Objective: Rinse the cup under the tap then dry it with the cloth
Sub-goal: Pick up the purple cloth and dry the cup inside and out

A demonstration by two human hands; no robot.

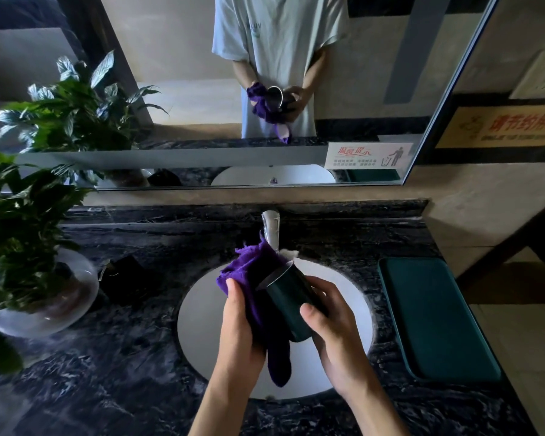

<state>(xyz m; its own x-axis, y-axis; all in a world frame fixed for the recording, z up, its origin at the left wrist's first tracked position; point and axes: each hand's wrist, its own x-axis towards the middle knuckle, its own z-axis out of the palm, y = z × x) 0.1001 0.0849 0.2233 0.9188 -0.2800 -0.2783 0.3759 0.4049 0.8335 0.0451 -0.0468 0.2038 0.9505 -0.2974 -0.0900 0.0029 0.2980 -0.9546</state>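
Up close, the fingers of the right hand [337,325] are wrapped around the lower body of the cup [288,297], thumb pressed on its near side, gripping it firmly. The left hand [238,328] has its fingers closed over the cloth [258,278], thumb on top, pressing the purple fabric against the cup's left side. The cup (dark green outside, shiny metal at the rim) is tilted, its mouth pointing up and away toward the tap [271,228]. One end of the cloth bunches up past the rim, touching the cup's mouth, while a long tail hangs down between the two wrists. Both hands hold all this over the white sink [202,319], just in front of the tap's spout. Around the sink lies a dark marbled counter [123,372]. A green tray [434,316] sits on the counter to the right, and a leafy plant [22,221] in a glass bowl stands to the left. Behind, a mirror [186,58] reflects the hands, cloth and cup.
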